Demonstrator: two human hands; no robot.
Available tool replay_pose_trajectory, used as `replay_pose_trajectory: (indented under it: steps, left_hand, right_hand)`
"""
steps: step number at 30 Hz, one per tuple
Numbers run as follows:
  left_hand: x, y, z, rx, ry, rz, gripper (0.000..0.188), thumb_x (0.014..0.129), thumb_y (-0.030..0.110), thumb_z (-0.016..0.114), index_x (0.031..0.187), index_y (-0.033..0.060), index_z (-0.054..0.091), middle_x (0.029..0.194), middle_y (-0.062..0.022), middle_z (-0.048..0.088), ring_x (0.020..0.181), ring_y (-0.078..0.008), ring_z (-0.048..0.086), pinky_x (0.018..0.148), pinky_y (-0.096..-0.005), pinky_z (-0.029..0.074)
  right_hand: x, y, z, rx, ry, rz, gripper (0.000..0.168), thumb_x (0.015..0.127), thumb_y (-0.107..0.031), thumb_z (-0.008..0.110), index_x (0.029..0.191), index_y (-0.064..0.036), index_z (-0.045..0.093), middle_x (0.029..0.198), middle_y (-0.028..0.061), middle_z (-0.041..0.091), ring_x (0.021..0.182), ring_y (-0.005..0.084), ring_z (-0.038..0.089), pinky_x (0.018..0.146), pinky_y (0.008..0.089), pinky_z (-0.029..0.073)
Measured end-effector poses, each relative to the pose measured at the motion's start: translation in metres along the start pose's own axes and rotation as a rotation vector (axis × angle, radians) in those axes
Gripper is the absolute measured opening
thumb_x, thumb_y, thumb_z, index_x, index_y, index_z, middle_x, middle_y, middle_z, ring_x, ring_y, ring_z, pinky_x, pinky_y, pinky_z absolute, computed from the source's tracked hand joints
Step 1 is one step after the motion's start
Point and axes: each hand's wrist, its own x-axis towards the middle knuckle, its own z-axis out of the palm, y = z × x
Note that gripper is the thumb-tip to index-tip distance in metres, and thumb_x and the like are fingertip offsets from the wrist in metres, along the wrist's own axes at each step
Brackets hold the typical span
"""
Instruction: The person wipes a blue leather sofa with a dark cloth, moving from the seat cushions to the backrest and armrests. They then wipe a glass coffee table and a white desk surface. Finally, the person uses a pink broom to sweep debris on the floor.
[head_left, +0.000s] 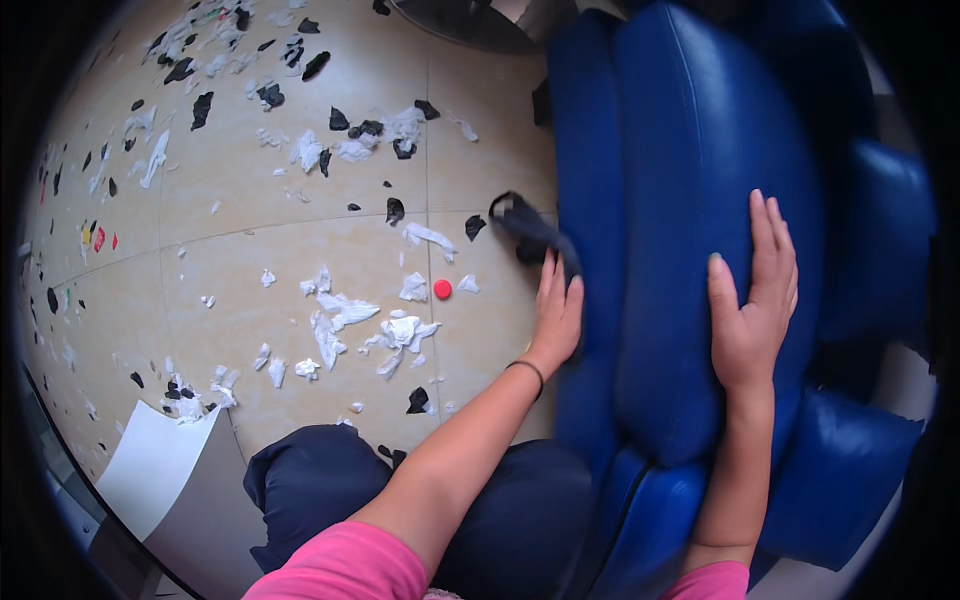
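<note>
My left hand (556, 319) is low beside the front of a blue sofa (589, 187), its fingers on a dark cloth item (529, 225) that lies on the tiled floor against the sofa's base. Whether the fingers grip the cloth cannot be told. My right hand (756, 315) rests on the blue seat cushion (675, 225) with the thumb spread from the fingers and holds nothing. A red round cap (442, 289) lies on the floor to the left of my left hand, close to torn white paper scraps (405, 330) and a black scrap (475, 226).
Many black and white scraps (306, 150) are strewn over the floor. At the lower left stands a white panel-like piece of furniture (154, 465). A dark round base (472, 26) is at the top. Blue cushions (840, 480) lie at the right.
</note>
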Motion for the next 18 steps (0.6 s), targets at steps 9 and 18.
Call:
replay_pose_trajectory:
  steps: [9, 18]
  left_hand:
    - [0.004, 0.041, 0.005, 0.080, -0.116, 0.168, 0.058, 0.107, 0.034, 0.032, 0.155, 0.0038, 0.024, 0.164, -0.0187, 0.013, 0.151, -0.0388, 0.009, 0.121, -0.0448, 0.008]
    - [0.118, 0.077, 0.000, 0.197, 0.062, 0.353, 0.051, 0.104, 0.027, 0.039, 0.152, 0.0096, 0.036, 0.161, -0.0197, 0.020, 0.148, -0.0428, 0.018, 0.119, -0.0469, 0.019]
  right_hand:
    - [0.144, 0.010, 0.057, -0.082, 0.179, -0.092, 0.077, 0.086, -0.073, 0.049, 0.148, -0.026, 0.047, 0.154, 0.0140, 0.040, 0.144, 0.0366, 0.035, 0.116, 0.0551, 0.025]
    - [0.141, -0.008, 0.055, 0.070, 0.128, -0.037, 0.073, 0.086, -0.054, 0.061, 0.147, -0.018, 0.048, 0.153, 0.0139, 0.042, 0.144, 0.0361, 0.033, 0.118, 0.0532, 0.021]
